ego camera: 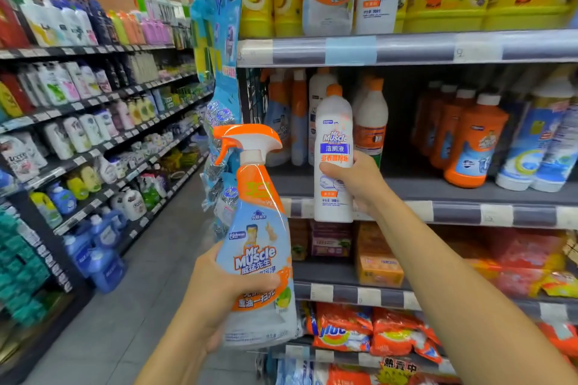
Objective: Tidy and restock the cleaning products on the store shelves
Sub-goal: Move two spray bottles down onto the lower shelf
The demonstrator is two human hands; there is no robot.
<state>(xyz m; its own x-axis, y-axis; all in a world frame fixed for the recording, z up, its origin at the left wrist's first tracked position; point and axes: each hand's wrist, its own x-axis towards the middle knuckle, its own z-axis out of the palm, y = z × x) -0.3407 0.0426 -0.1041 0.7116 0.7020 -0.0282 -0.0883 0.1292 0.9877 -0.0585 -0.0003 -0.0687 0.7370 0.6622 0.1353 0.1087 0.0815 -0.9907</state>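
Shelves (406,50) right of frame look part-stocked; left hand (219,297) grips a spray bottle (259,247), right hand (356,181) clasps a white bottle (334,147): 2 items unplaced.

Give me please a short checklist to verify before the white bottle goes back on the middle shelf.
1. Right hand grips the white bottle firmly: ok, fingers wrap its body.
2. Bottle upright, orange cap on top: ok.
3. Label faces outward: ok.
4. Free spot on the middle shelf: ok, bare shelf shows beside the matching white bottles.
5. Left hand holds the spray bottle securely: ok, held upright, away from the shelf.
6. Depth of space behind the front row: cannot tell, too dark.
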